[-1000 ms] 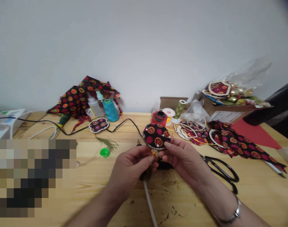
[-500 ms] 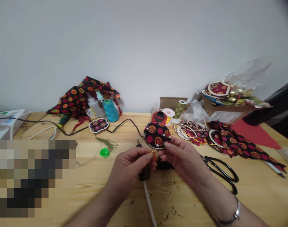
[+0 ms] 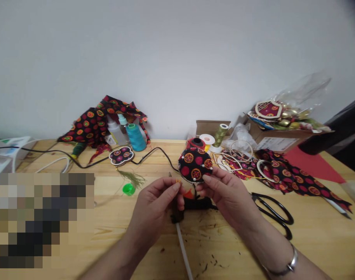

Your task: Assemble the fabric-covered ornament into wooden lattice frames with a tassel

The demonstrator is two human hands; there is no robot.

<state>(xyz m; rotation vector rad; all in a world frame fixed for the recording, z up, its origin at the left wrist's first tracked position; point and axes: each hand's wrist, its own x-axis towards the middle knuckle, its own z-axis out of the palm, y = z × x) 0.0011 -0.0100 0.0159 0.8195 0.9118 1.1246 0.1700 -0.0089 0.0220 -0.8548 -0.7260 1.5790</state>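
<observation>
My right hand (image 3: 225,190) grips the lower right edge of a round fabric-covered disc (image 3: 195,165), black with red and orange circles and white beads along its rim. My left hand (image 3: 160,202) is closed in a pinch on a thin yellow-orange cord (image 3: 178,181), just left of the disc. Between and below the hands lies a black glue gun (image 3: 196,203) on the table, with a white glue stick (image 3: 183,249) running toward me. A small orange piece (image 3: 188,193) shows under the disc. Black-handled scissors (image 3: 273,212) lie beside my right wrist.
Patterned cloth (image 3: 90,120), bottles and a teal thread cone (image 3: 136,138) stand at back left. A flower-shaped piece (image 3: 121,156) with a green tassel and a green cap (image 3: 129,189) lie nearer. Spools (image 3: 207,140), hoops and a full box (image 3: 278,138) fill the back right.
My left hand has drawn a little left, away from the disc, with the yellow-orange cord. The disc has shifted slightly up in my right hand, and the orange piece now shows more.
</observation>
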